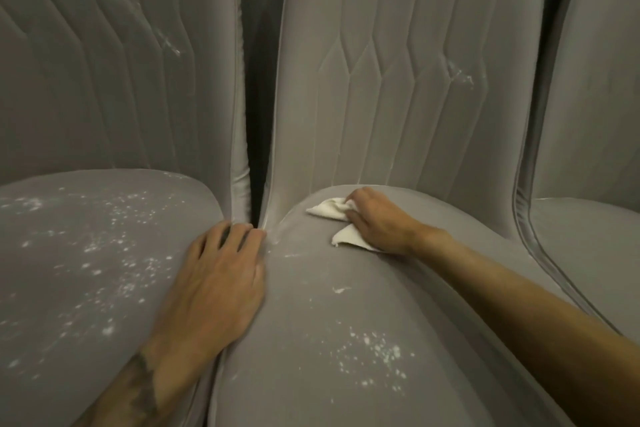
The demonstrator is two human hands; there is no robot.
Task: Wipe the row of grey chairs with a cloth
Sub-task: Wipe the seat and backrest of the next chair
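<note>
The cloth (327, 211) is small, white and limp, so it will bunch and fold under any push; it is best held as it is now, wadded under the palm with the fingers bent over it, two corners sticking out to the side. The right hand (377, 224) grips it so and presses it onto the back part of the seat of the middle chair (346, 315), close to where seat meets backrest. The left hand (214, 281) holds nothing: it lies flat, fingers straight and slightly spread, on the inner edge of the left chair (86, 253), its fingertips at the narrow gap between the two seats. The seats look padded and velvety, likely to give under pressure and to hold dust in the nap, so firm strokes seem needed. Count: one cloth, two hands, three chairs in view, the right chair (588, 246) only partly seen. White specks (375, 354) lie scattered on the left and middle seats, too many to count
</note>
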